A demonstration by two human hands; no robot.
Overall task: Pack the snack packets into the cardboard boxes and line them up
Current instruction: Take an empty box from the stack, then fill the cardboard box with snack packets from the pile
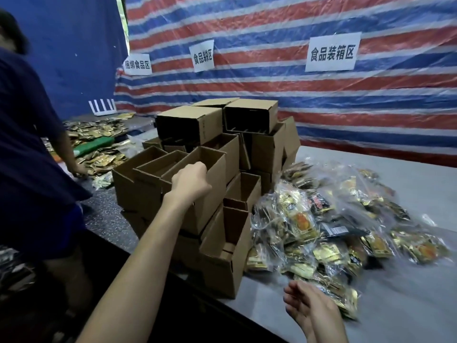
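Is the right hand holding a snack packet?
No, the right hand hovers empty, its fingers loosely curled, just in front of the pile of snack packets.

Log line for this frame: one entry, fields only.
phase: at box stack | left hand: curled at rim of open box, grip unclear | right hand: loose, empty, beside snack packets | packed: none visible
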